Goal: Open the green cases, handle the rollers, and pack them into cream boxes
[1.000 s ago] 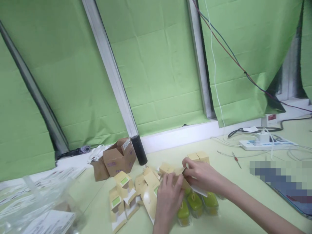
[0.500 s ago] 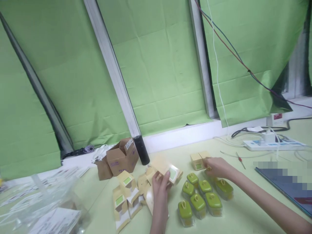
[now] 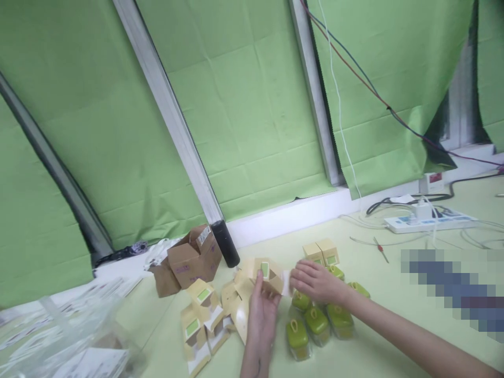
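Note:
My left hand (image 3: pixel 263 310) grips a small cream carton (image 3: pixel 272 270) with a green window label, its thumb on the near face. The carton's side facing right is unfolded, with a white flap (image 3: pixel 286 283) sticking out. My right hand (image 3: pixel 315 281) has its fingers curled together at that flap; the fingertips are partly hidden. Under and around the right hand stand several clear little tubs with green lids (image 3: pixel 297 336) and yellow loops. Two closed cream cartons (image 3: pixel 322 252) stand side by side behind them. To the left lie several opened cartons (image 3: pixel 195 333).
A brown cardboard box (image 3: pixel 195 257) and a black cylinder (image 3: pixel 225 244) stand near the sill. Clear plastic bags (image 3: pixel 98 331) cover the left side. A white power strip (image 3: pixel 429 220) with cables lies at the right, near a red-and-metal thin tool (image 3: pixel 380 249).
My right hand has left the two closed cartons and come left to the carton in my left hand. That carton has turned, its flap end now facing right. The view has shifted slightly.

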Tool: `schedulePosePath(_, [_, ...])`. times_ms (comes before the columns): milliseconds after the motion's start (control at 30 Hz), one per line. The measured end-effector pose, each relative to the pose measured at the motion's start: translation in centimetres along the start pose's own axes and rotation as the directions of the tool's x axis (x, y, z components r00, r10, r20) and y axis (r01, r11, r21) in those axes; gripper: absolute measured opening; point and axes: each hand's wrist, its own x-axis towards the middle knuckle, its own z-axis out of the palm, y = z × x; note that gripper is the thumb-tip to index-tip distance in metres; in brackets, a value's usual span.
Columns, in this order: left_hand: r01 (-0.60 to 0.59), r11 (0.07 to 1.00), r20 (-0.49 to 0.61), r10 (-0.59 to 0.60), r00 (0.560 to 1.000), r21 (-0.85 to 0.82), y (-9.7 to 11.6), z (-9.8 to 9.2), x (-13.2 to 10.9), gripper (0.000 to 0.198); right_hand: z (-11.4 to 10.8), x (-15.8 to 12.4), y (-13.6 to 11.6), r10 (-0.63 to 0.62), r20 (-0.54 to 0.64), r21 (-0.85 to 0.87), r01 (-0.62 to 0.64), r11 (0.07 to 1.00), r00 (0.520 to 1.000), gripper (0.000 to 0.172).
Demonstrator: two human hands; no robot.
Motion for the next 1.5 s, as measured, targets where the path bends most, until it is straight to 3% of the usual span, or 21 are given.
schedulePosePath(100, [-0.118,0.970,-0.216,0.164,0.962,0.210,0.7,-1.1,2.6,0.060,0.1,1.0,2.7,0.185,-0.034,-0.056,-0.186,0.981,0.982,0.030])
schedulePosePath(167, [-0.156,0.918,-0.286,0.271,0.919,0.365,1.4,-2.1,4.2,0.075,0.2,1.4,4.9,0.301,-0.030,-0.087,-0.302,0.949,0.953,0.032])
schedulePosePath(300, [-0.185,0.754,-0.327,0.474,0.817,0.630,3.1,-3.5,5.6,0.095,0.6,1.1,8.4,0.440,0.076,-0.121,-0.430,0.895,0.895,0.029])
schedulePosePath(400, [-0.251,0.629,-0.277,0.617,0.737,0.735,3.5,-3.6,4.9,0.095,-0.1,0.8,8.9,0.448,0.130,-0.109,-0.436,0.893,0.885,0.029])
schedulePosePath(500, [-0.395,0.518,-0.054,0.654,0.754,0.759,1.8,-2.5,3.0,0.079,-1.9,0.8,7.1,0.413,0.117,-0.060,-0.409,0.911,0.903,0.026])
schedulePosePath(533, [-0.489,0.447,0.140,0.615,0.776,0.749,0.8,-1.8,2.3,0.080,-2.6,0.8,6.1,0.391,0.103,-0.031,-0.390,0.920,0.915,0.028])
schedulePosePath(567, [-0.571,0.389,0.304,0.563,0.769,0.723,-0.2,-1.1,1.6,0.086,-3.2,0.7,5.0,0.367,0.085,0.000,-0.368,0.930,0.926,0.033])
schedulePosePath(633, [-0.643,0.328,0.447,0.506,0.738,0.692,-2.1,0.2,0.4,0.099,-4.2,0.5,2.7,0.314,0.052,0.065,-0.317,0.946,0.948,0.041])
schedulePosePath(733, [-0.666,0.356,0.483,0.480,0.732,0.655,-2.9,1.4,-0.9,0.082,-4.7,0.4,-0.2,0.277,-0.003,0.103,-0.275,0.956,0.961,0.043])
schedulePosePath(900, [-0.530,0.538,0.347,0.409,0.844,0.655,-0.9,0.6,-1.4,0.064,-5.3,0.7,-2.2,0.281,-0.047,0.076,-0.277,0.958,0.959,0.022])
schedulePosePath(967, [-0.526,0.553,0.366,0.381,0.849,0.646,-0.7,0.0,-1.2,0.056,-6.4,0.4,-2.6,0.213,-0.007,0.120,-0.211,0.970,0.977,0.017])
schedulePosePath(1000, [-0.560,0.526,0.404,0.389,0.828,0.640,-0.9,-0.4,-1.1,0.052,-7.0,0.2,-2.7,0.169,0.031,0.171,-0.172,0.970,0.985,0.016])
schedulePosePath(1067, [-0.668,0.410,0.491,0.461,0.739,0.621,-1.7,-1.0,-0.9,0.048,-8.3,-0.1,-3.0,0.124,0.113,0.299,-0.152,0.942,0.986,0.013])
schedulePosePath(1200, [-0.838,0.063,0.639,0.616,0.460,0.543,-2.8,-1.8,-0.7,0.051,-9.0,-0.3,-3.0,0.200,0.219,0.401,-0.275,0.874,0.955,0.023])
schedulePosePath(1300, [-0.865,-0.175,0.761,0.577,0.297,0.470,-2.6,-1.7,-1.0,0.056,-8.2,-0.3,-3.0,0.254,0.240,0.341,-0.327,0.882,0.937,0.026])
schedulePosePath(1400, [-0.847,-0.292,0.806,0.542,0.236,0.444,-2.3,-1.2,-1.4,0.055,-7.0,-0.4,-3.2,0.350,0.191,0.247,-0.390,0.887,0.917,0.024])
schedulePosePath(1500, [-0.832,-0.276,0.796,0.534,0.284,0.482,-2.3,-0.8,-1.6,0.053,-6.0,-0.2,-3.4,0.373,0.161,0.229,-0.402,0.886,0.914,0.020])
